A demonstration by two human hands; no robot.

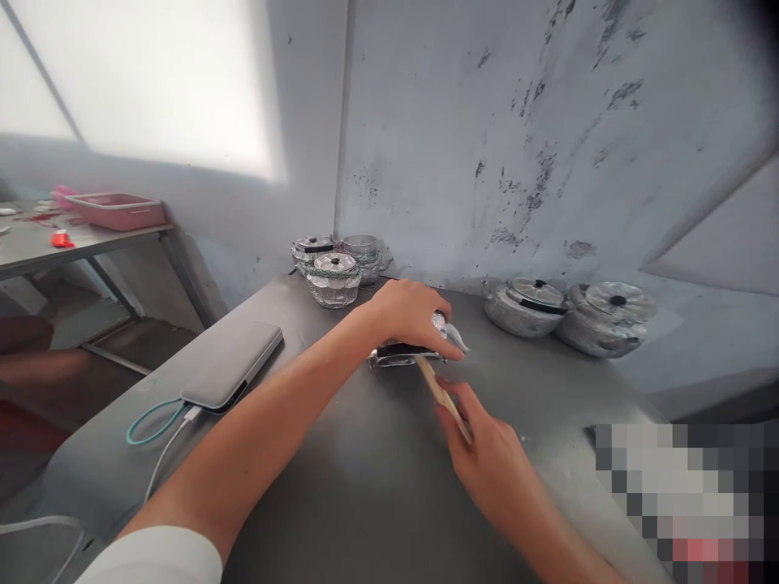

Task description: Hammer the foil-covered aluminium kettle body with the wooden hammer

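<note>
A small silver vessel [398, 360] with a black strip along its near side is at the grey table [346, 495], mostly hidden by the person's left hand [412, 312], so its tilt is hard to tell. That hand reaches over the vessel from above, thumb and fingers curled around its right end; the tucked fingers cannot be made out. The right hand [484, 442], on the near right of the vessel, pinches a wooden stick [435, 388] between thumb and fingers, the stick's far end meeting the vessel's near side. Behind and left of the vessel stand 3 silver pots [333, 284]; behind and right, 2 lidded silver pots [524, 315] sit by the wall [419, 162]. Left of the vessel lies a grey power bank [234, 369] with a white cable [163, 454]; far left, a pink basket [118, 214] rests on another table [85, 242]
</note>
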